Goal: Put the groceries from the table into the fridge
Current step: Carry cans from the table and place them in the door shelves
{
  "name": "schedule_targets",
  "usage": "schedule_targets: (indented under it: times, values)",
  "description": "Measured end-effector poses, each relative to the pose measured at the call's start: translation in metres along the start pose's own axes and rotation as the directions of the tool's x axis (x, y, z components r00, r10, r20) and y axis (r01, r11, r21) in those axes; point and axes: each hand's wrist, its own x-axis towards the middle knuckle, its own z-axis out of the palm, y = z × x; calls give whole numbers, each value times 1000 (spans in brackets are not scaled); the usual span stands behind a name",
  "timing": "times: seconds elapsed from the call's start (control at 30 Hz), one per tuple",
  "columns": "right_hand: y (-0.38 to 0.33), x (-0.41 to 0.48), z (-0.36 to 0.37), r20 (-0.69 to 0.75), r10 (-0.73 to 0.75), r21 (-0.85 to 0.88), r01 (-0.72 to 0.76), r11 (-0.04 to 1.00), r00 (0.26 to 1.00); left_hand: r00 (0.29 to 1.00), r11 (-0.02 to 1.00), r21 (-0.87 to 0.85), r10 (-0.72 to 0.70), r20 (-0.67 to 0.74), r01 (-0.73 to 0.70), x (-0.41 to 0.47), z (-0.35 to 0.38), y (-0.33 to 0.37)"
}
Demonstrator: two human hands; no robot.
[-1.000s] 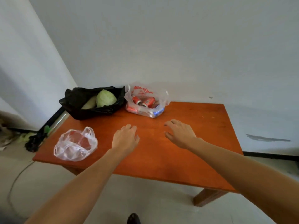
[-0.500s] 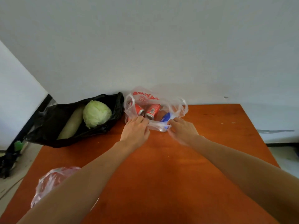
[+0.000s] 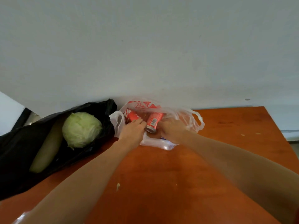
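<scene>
1. The left hand's (image 3: pixel 131 131) fingers (image 3: pixel 139 121) are bent into the mouth of the clear bag (image 3: pixel 191 120), their tips lying on the near end of the left can (image 3: pixel 130 116). Whether they grip the can, pinch the plastic or only touch cannot be told.
2. The right hand's (image 3: pixel 173 131) fingers (image 3: pixel 163 125) curl in the same opening, just beside the right can (image 3: pixel 153 121). The thumb is hidden, so the hold cannot be told either.
3. Both red cans lie on their sides inside the clear bag, between the two hands. The right can's silver end points toward the person.
4. A bit of blue (image 3: pixel 163 138) shows through the plastic under the right hand.
5. The clear bag sits at the far edge of the table (image 3: pixel 178 175), against the wall (image 3: pixel 145 46), one handle loop sticking out to the right.
6. Touching it on the left is an open black bag (image 3: pixel 16 151) holding a cabbage (image 3: pixel 81 128) and, beside that, a long pale vegetable (image 3: pixel 47 149).
7. Both forearms stretch across the orange-brown tabletop.
</scene>
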Motion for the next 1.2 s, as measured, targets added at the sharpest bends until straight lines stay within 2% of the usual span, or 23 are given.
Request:
schedule_targets:
  times: [0.1, 0.17, 0.3, 0.4, 0.53, 0.67, 0.77, 0.83, 0.93, 1.07, 1.2]
  values:
    - [3, 6, 6, 129, -75, 22, 72, 997, 989, 998, 999, -9, -43, 53, 44, 11, 17, -7]
    - [5, 10, 7, 200, -107, -15, 112, 994, 974, 995, 999, -24, -21, 100, 23, 21, 27, -12]
    - [4, 8, 16, 320, -91, -123, 136, 983, 943, 953, 985, -82, 167, 253, -151, 37, 30, -14]
    - [2, 6, 31, 345, -46, -309, 159, 938, 937, 921, 977, 25, 190, 340, -211, 36, 32, -13]
    - [-3, 3, 36, 295, -36, -390, 155, 908, 955, 916, 964, 135, 168, 364, -230, 32, 43, -14]
    - [-4, 5, 43, 119, -121, -361, 156, 919, 986, 933, 958, 161, 178, 311, -237, 27, 44, -12]
    - [-1, -1, 44, 183, -73, -374, 138, 917, 980, 946, 954, 202, 160, 283, -222, 21, 42, -14]
    - [0, -4, 39, 163, -58, -348, 113, 931, 985, 957, 956, 217, 140, 256, -197, 19, 38, -17]
    - [-2, -10, 28, 118, -62, -278, 93, 956, 991, 970, 966, 207, 106, 220, -153, 13, 31, -25]
    - [-17, -31, 5, 16, 20, -176, -16, 984, 1000, 977, 983, 141, 87, 196, -116, -3, 11, -35]
    - [-42, -53, -13, -49, 59, -86, -63, 994, 997, 981, 986, 68, 139, 139, -149, -26, -13, -39]
